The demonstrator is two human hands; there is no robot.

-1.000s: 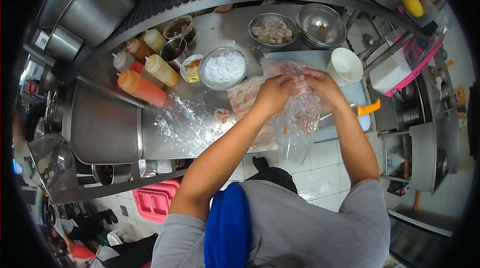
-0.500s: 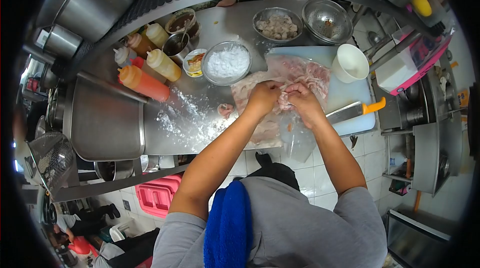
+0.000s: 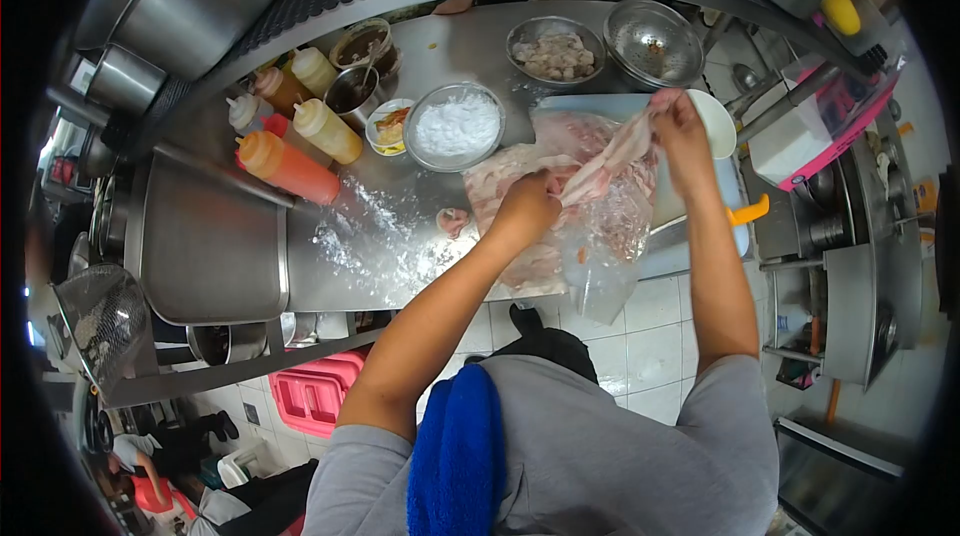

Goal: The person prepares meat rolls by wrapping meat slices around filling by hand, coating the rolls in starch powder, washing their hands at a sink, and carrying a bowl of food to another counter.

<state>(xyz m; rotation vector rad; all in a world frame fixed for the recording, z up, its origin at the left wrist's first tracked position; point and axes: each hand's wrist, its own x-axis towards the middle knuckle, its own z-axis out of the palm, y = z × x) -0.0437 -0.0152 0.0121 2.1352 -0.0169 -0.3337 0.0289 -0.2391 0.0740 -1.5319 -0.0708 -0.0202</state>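
Note:
A long thin slice of raw meat [image 3: 610, 161], pale pink with white fat, is stretched between my two hands. My left hand [image 3: 531, 204] pinches its lower end near the middle of the meat pile. My right hand [image 3: 682, 136] grips the other end, up and to the right, in front of a white bowl [image 3: 715, 126]. Beneath lies a clear plastic bag [image 3: 605, 281] with more raw meat in and around it. Flattened meat slices [image 3: 490, 176] spread out to the left of the bag. A small curled meat piece [image 3: 452, 223] sits apart on the steel table.
A bowl of white powder [image 3: 456, 128] stands behind the meat, with powder scattered on the steel table [image 3: 330, 286]. Squeeze bottles [image 3: 290, 168] line the left. Behind are a bowl of meat chunks [image 3: 553, 54] and a colander [image 3: 655, 44]. An orange-handled knife [image 3: 748, 211] rests on the cutting board [image 3: 680, 256].
My hands were close together over the meat. The right hand has moved up and right, drawing the slice out long, while the left has stayed nearly in place.

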